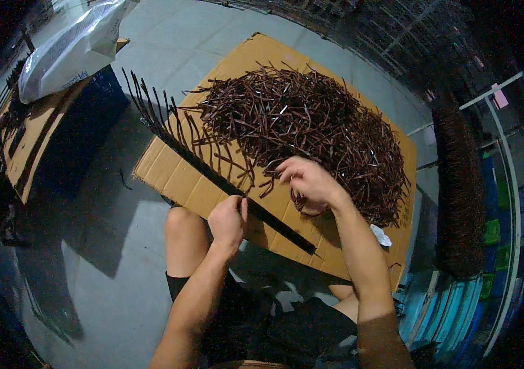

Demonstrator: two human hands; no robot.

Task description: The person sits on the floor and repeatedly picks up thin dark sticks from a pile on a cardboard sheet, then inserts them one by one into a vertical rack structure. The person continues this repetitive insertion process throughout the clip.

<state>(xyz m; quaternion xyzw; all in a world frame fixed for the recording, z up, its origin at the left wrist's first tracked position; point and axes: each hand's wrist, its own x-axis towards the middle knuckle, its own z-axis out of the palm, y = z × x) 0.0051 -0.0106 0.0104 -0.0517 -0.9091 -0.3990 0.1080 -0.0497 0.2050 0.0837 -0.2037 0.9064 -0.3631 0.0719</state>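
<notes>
A long black bar [262, 213] lies slantwise across the cardboard near my knees. Thin dark brown strips [197, 132] stick out along its far side, thickest at its left end. My left hand [228, 221] is closed with thumb and fingers pinched at the bar's near edge, about midway along. Beyond the bar spreads a big heap of short brown strips [299, 114], twisted and tangled. At the heap's near edge is my right hand [310, 182], fingers bent but partly apart and slightly blurred. Nothing shows clearly in it.
The cardboard sheet [179, 175] sits in front of my legs. A crumpled white scrap [380, 235] lies at its right. To the left is a dark blue box [99, 114] with a plastic bag [74, 52] on top. A metal rack [505, 141] stands at right beside stacked brown bundles [459, 197].
</notes>
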